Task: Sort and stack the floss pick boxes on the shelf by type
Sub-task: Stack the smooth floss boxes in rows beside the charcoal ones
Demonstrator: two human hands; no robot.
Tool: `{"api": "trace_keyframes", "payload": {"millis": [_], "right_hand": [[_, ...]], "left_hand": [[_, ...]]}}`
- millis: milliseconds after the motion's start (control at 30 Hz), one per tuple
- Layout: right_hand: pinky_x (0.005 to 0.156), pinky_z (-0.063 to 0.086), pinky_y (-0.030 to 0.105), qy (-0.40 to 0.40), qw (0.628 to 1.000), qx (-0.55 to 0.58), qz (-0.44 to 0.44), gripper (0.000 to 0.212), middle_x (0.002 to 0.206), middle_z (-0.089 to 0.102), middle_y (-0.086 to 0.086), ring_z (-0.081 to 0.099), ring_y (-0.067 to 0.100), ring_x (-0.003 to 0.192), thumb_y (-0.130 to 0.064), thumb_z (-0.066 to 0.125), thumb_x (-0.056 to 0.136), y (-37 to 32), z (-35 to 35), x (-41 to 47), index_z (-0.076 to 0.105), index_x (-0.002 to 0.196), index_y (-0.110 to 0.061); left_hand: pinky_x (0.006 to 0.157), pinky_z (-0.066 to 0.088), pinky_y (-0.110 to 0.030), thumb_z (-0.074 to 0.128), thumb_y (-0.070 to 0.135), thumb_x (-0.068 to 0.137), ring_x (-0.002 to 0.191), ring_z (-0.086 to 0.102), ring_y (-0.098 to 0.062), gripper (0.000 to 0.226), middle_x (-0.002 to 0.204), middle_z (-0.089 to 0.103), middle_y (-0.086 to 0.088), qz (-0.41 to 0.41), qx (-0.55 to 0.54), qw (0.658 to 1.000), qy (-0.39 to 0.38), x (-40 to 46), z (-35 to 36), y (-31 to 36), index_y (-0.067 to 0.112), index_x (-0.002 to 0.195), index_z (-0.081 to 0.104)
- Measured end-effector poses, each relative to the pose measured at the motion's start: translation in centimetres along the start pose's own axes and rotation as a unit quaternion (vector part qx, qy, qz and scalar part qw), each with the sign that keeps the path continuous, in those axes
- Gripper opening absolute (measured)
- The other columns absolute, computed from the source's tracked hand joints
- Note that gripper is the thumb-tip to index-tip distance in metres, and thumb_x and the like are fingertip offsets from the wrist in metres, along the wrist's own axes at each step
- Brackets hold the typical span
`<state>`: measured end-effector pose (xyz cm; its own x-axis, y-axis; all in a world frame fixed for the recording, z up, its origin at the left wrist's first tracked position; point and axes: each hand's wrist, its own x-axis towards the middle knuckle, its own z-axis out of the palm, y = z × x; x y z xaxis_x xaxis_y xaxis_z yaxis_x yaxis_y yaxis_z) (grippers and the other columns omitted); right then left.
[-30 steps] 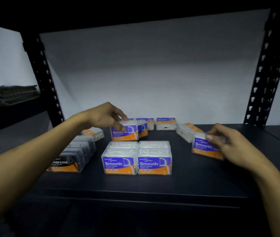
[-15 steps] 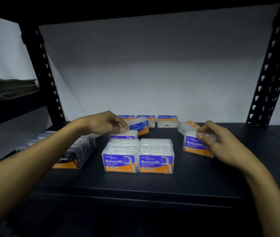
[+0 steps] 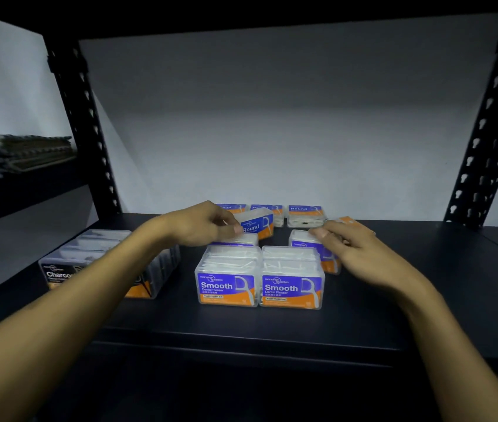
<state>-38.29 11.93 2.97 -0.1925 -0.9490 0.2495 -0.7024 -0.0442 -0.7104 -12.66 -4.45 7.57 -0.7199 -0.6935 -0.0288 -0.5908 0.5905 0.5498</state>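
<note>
2 front "Smooth Dental Flosser" boxes [image 3: 259,289] side by side; left hand [image 3: 202,223] fingers grasping box behind them, right hand [image 3: 360,251] fingers grasping another; 4 "Round" boxes [image 3: 305,213] further back.

The two Smooth boxes [image 3: 259,284] at the front are clear plastic with blue labels, white lettering and an orange band along the bottom; white picks show through their lids. The Round boxes [image 3: 305,215] at 12 o'clock carry the same blue and orange. The Charcoal boxes [image 3: 95,263] at 9 o'clock are smoky dark with black labels, white lettering and orange bases. The shelf [image 3: 272,324] is matte black, its posts [image 3: 482,141] black with punched holes, the wall [image 3: 272,117] pale grey.
</note>
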Motion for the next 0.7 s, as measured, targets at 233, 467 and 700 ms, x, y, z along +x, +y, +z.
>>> {"api": "trace_keyframes", "payload": {"millis": [233,467,700], "right_hand": [[0.065,0.047,0.001,-0.039,0.996,0.073,-0.015,0.031,0.091,0.062,-0.029,0.062,-0.007,0.079,-0.051,0.032,0.097,-2.7,1.5,-0.9,0.062,0.102,-0.046],[0.082,0.049,0.012,-0.083,0.996,0.034,-0.019,0.057,0.12,0.058,-0.029,0.061,-0.007,0.109,-0.076,0.047,0.078,-2.2,1.2,-1.3,0.058,0.123,-0.044],[0.106,0.043,0.03,-0.113,0.993,-0.014,-0.014,0.085,0.134,0.043,-0.021,0.047,-0.003,0.122,-0.07,0.079,0.059,-2.6,2.5,-1.4,0.04,0.13,-0.046]], "left_hand": [[0.095,0.052,-0.035,0.062,0.054,0.089,0.106,0.064,-0.01,0.031,0.117,0.07,0.01,0.016,-0.006,0.984,0.179,-1.8,4.1,0.3,0.03,0.107,0.071],[0.092,0.052,-0.033,0.067,0.036,0.091,0.102,0.063,-0.011,0.016,0.111,0.069,0.01,0.011,-0.063,0.974,0.216,-2.3,5.5,0.9,0.028,0.105,0.07],[0.086,0.052,-0.026,0.069,0.028,0.091,0.095,0.065,-0.009,0.011,0.101,0.07,0.011,0.012,-0.153,0.969,0.196,-2.1,5.7,0.3,0.024,0.102,0.069]]}}
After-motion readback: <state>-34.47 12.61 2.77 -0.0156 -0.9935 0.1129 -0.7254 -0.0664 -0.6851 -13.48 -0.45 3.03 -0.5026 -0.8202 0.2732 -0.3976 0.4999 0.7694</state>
